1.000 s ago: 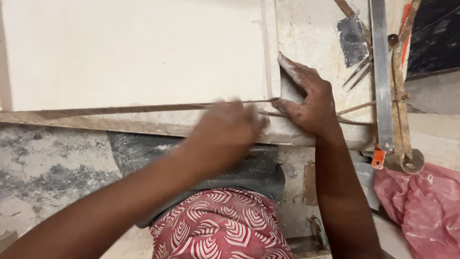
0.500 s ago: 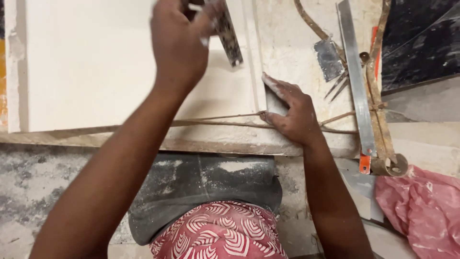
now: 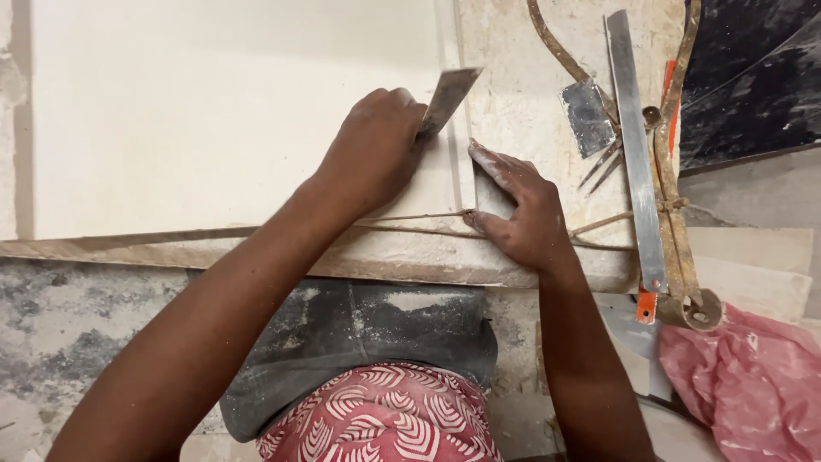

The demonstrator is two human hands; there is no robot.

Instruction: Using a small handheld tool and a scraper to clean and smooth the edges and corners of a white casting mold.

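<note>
My left hand grips a flat metal scraper, its blade lying against the right edge of a large white slab. My right hand rests just right of that edge, fingers spread over a small grey plate and touching a thin taut string that runs across the slab's lower edge. Both hands are dusted with white powder.
A long metal ruler, a second scraper, bent rusty metal pieces and thin nails lie on the beige surface to the right. Dark stone sits top right, pink plastic bottom right, a rough grey floor at left.
My left hand went from the string up over the slab with the scraper, then came down to the slab's right edge. My right hand stayed put.
</note>
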